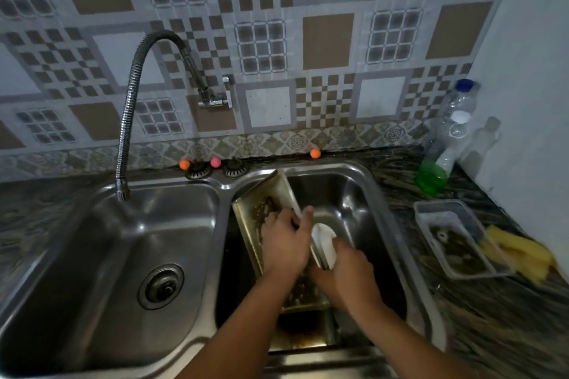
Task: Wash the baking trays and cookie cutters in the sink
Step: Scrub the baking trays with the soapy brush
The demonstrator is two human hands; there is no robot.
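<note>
— Where do we see the baking tray (278,194)?
— Lower centre, tilted in the right sink basin (363,194).
— And the hands?
— Our left hand (284,243) grips the tray's edge; our right hand (351,274) curls around a white object (324,244) (possibly a scrubber).

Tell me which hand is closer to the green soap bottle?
Right. The right hand is in the right basin, on the bottle's side; the left hand grips the tray farther away.
</note>
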